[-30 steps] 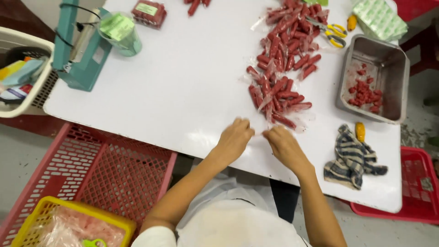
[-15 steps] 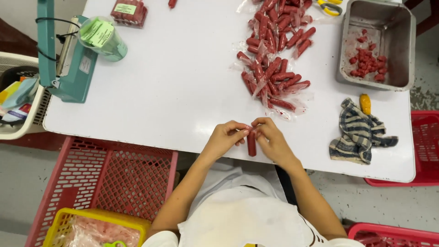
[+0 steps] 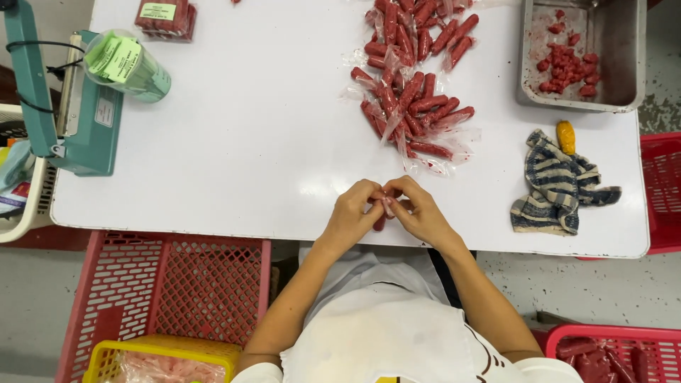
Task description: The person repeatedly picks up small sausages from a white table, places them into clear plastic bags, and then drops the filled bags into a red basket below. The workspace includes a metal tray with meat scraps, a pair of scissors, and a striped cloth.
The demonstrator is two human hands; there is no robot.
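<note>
Both hands meet at the near edge of the white table (image 3: 234, 163): left hand (image 3: 352, 213) & right hand (image 3: 420, 211) have fingers pinched together on one small red sausage (image 3: 381, 221) w/ its thin clear wrap. Best to peel slowly, grip close to the end, as the film looks slippery & crinkly. Pile of wrapped sausages (image 3: 411, 92) lies beyond; steel tray (image 3: 624, 64), striped cloth (image 3: 557, 188) to the right.

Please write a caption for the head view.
Both hands, left hand and right hand, pinch one red sausage at the white table edge.

Both hands pulled back from sausage pile (image 3: 411, 92) to desk near edge; left hand (image 3: 355, 213) and right hand (image 3: 420, 211) now pinch one sausage (image 3: 381, 221) together.
</note>
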